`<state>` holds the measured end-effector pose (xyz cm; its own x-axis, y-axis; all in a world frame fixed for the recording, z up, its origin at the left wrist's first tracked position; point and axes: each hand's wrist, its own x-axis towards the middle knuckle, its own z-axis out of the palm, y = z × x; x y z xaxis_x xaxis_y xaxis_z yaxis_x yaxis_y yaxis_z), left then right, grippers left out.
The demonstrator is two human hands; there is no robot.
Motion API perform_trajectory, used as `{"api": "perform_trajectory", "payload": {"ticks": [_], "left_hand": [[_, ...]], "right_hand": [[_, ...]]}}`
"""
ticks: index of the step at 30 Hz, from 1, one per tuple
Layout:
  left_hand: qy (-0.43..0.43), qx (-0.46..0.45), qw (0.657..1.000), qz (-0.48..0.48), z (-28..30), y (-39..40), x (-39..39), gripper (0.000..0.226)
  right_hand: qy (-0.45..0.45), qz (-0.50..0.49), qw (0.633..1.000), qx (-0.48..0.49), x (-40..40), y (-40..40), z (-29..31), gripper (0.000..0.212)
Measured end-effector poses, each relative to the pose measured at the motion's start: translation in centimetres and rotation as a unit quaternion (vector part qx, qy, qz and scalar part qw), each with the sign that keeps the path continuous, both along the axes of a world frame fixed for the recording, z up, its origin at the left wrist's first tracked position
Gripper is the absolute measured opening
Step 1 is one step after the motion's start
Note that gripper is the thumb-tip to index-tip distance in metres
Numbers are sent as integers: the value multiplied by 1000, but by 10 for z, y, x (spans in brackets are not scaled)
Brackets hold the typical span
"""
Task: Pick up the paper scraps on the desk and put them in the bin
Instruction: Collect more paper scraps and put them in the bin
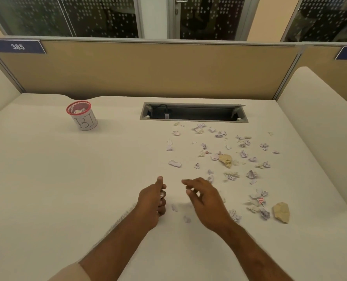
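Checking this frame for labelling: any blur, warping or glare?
Head view: right hand is motion-blurred at the fingers; left hand is sharper. Wide-angle lens bows the divider. Light is soft and warm, no glare on the desk; scraps stay readable.

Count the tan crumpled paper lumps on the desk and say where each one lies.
2. One tan lump lies mid-desk among the small scraps; the other tan lump sits nearer, at the right end of the scatter. Smaller ones may hide among the scraps.

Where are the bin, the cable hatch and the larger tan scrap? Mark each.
bin [85,123]: head view, on its white labelled wall.
cable hatch [193,121]: head view, on its grey front frame.
larger tan scrap [281,211]: head view, on its middle, near the desk's right edge.
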<state>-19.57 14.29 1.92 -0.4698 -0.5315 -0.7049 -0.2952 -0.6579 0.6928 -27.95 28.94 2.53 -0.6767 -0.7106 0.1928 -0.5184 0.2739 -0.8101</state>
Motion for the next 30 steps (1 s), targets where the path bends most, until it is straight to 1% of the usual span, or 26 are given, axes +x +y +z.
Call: {"api": "perform_trajectory", "payload": {"ticks": [1, 2, 3, 5, 6, 7, 8, 9, 11, 13, 14, 17, 18, 24, 26, 27, 28, 30], "left_hand": [[-13, -76, 996, -36, -2, -4, 2, 34], [-24, -159, 984, -82, -3, -7, 5, 33], [-37, -242, 960, -135, -6, -9, 8, 29], [-70, -372, 894, -239, -13, -13, 12, 20], [-89, -411, 861, -286, -16, -14, 14, 16], [-106, -437, 831, -327, -19, -13, 15, 18], [-120, -453, 806, -360, -23, -12, 17, 25], [-127, -463, 789, -383, -26, -10, 19, 30], [-129, -479, 774, -394, -31, -7, 21, 34], [-123, -491, 772, -386, -33, -4, 23, 31], [-120, -493, 772, -383, -34, -3, 24, 27], [-111, -496, 778, -370, -34, -1, 26, 8], [-109, -499, 778, -366, -35, 0, 27, 5], [-114, -523, 755, -379, -39, 4, 29, 14], [-127, -519, 756, -378, -38, 5, 28, 15], [-130, -507, 769, -368, -36, 6, 26, 16], [-127, -479, 795, -350, -33, 6, 25, 17], [-104, -365, 878, -291, -26, 7, 21, 19]], "right_hand": [[7, -25, 999, 32, -7, 4, -4, 24], [10, -43, 996, 76, -13, 8, -8, 23], [8, -50, 991, 123, -18, 13, -13, 23], [5, -28, 979, 202, -21, 21, -24, 26], [8, -7, 974, 225, -20, 23, -28, 27], [10, 11, 972, 234, -17, 24, -31, 28], [7, 22, 972, 233, -13, 25, -32, 29], [-1, 27, 973, 230, -10, 24, -33, 32], [-1, 38, 971, 235, -3, 22, -34, 42], [23, 52, 967, 247, 2, 19, -36, 45], [34, 58, 966, 248, 4, 18, -37, 42], [58, 68, 969, 230, 9, 15, -39, 22], [59, 70, 970, 225, 10, 14, -40, 18], [97, 54, 962, 248, 14, 10, -45, 23], [102, 51, 962, 249, 14, 9, -46, 22], [102, 51, 961, 250, 14, 8, -46, 21], [102, 50, 961, 253, 13, 7, -46, 20], [94, 47, 963, 250, 12, 7, -47, 20]]}}
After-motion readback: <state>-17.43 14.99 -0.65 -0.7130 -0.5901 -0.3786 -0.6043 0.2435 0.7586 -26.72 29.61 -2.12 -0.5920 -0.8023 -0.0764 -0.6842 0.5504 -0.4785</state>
